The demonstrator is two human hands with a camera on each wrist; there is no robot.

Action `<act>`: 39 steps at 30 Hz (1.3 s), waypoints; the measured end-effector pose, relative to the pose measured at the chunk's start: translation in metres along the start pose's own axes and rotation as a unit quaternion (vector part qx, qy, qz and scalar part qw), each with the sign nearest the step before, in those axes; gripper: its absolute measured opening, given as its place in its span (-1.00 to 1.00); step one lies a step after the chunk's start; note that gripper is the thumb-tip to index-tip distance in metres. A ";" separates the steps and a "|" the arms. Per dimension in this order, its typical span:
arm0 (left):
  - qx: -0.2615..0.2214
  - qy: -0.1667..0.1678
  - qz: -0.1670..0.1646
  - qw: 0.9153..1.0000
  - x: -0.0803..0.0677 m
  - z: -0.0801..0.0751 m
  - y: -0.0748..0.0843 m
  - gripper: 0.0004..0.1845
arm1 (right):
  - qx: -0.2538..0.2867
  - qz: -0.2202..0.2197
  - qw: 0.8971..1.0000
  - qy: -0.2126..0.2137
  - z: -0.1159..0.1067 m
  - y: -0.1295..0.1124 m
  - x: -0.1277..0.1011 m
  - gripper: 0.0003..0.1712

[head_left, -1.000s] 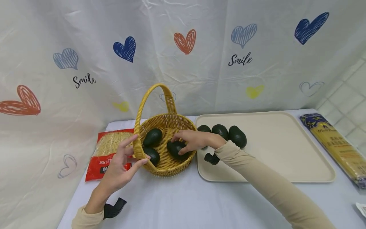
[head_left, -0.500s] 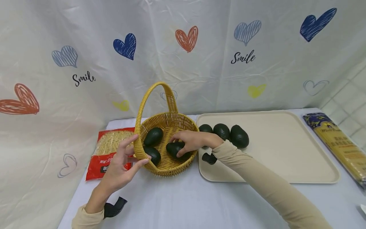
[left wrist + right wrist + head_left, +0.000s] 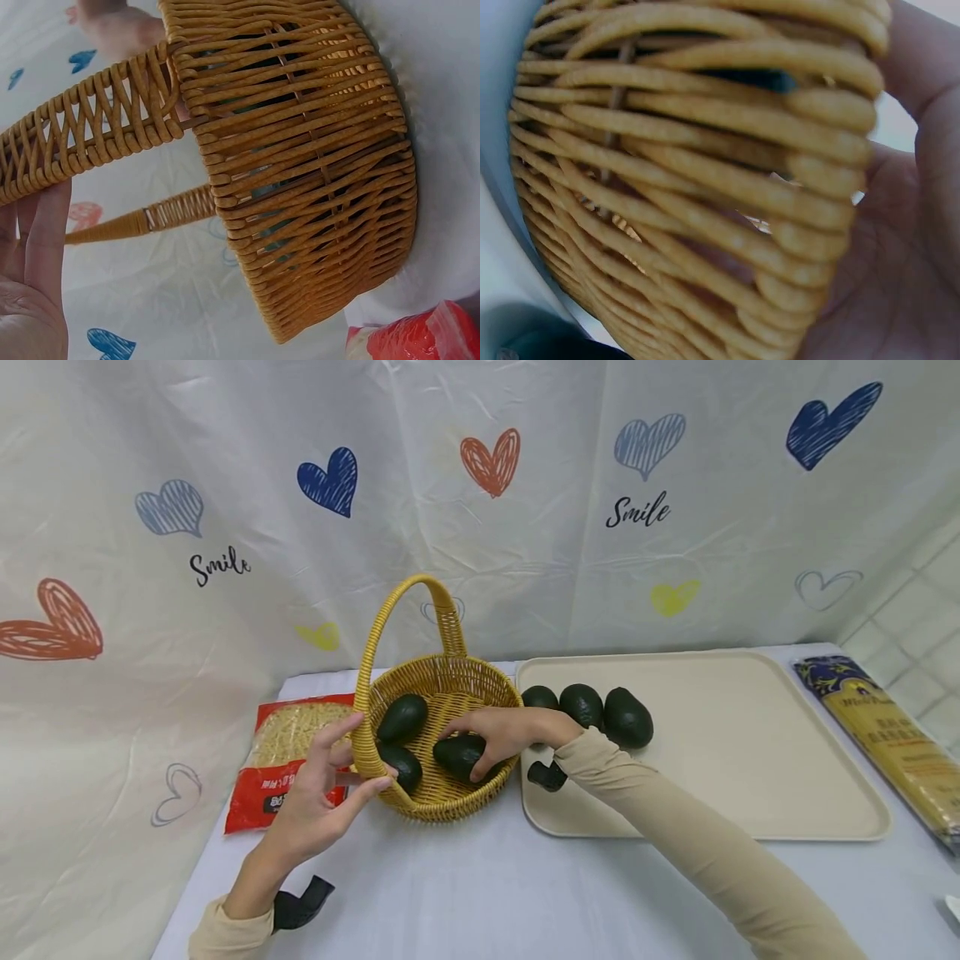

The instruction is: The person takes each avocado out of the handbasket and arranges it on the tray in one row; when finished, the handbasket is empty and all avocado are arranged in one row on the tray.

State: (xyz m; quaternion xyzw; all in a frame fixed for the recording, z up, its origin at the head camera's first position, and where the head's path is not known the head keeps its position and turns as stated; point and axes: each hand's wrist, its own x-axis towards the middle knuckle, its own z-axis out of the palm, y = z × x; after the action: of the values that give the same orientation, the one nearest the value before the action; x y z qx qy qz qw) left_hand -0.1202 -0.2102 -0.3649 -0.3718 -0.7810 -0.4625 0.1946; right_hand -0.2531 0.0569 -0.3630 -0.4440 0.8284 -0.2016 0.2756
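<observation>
In the head view, a yellow wicker basket with a tall hoop handle stands on the white cloth. My left hand holds the foot of the handle, fingers behind it and thumb at the near rim. The left wrist view shows the fingers against the woven handle. Over the right rim reaches my right hand, fingers and thumb around a dark green avocado low in the basket. Two more avocados lie in its left half. In the right wrist view, basket weave hides most of that hand.
A beige tray adjoins the basket on the right; three avocados sit at its left end. A red pasta bag lies left of the basket. Beyond the tray is a long yellow pasta packet. A heart-printed curtain hangs behind.
My right hand has shifted slightly toward the near side, so more of its avocado shows. My left hand stays at the handle. The head view has tilted a little.
</observation>
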 end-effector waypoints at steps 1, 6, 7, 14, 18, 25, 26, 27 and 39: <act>0.000 0.000 0.001 1.000 0.000 0.000 0.000 0.05 | 0.000 0.000 1.000 0.002 0.001 -0.001 0.000 -0.15; 0.003 0.000 -0.003 1.000 0.000 0.000 0.002 0.05 | -0.008 -0.010 1.000 0.020 0.005 -0.002 0.001 -0.17; 0.004 0.001 -0.004 1.000 0.000 0.000 0.003 0.05 | -0.013 -0.014 1.000 0.024 0.006 -0.002 0.001 -0.18; 0.015 0.006 -0.014 1.000 0.000 0.002 0.003 0.03 | -0.023 -0.051 0.995 0.079 0.010 0.004 -0.006 -0.22; 0.016 0.005 -0.015 1.000 0.001 0.001 0.003 0.03 | -0.007 -0.070 0.989 0.132 0.006 0.011 -0.017 -0.23; 0.017 0.006 -0.020 1.000 0.000 0.000 0.005 0.03 | 0.072 -0.111 0.970 0.204 -0.012 0.016 -0.045 -0.20; 0.016 0.006 -0.021 1.000 0.000 0.000 0.005 0.03 | 0.078 -0.110 0.967 0.214 -0.015 0.017 -0.051 -0.19; 0.016 0.007 -0.021 1.000 -0.001 0.000 0.005 0.04 | 0.082 -0.107 0.965 0.223 -0.017 0.018 -0.057 -0.19; 0.001 0.003 -0.005 1.000 -0.001 0.000 0.002 0.06 | 0.080 -0.001 0.947 0.310 -0.021 0.051 -0.156 -0.18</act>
State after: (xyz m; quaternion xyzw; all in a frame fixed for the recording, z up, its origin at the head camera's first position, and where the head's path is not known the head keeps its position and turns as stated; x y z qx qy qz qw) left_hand -0.1184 -0.2101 -0.3645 -0.3661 -0.7828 -0.4639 0.1951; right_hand -0.2276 0.2180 -0.3330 -0.3367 0.8536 -0.3956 0.0395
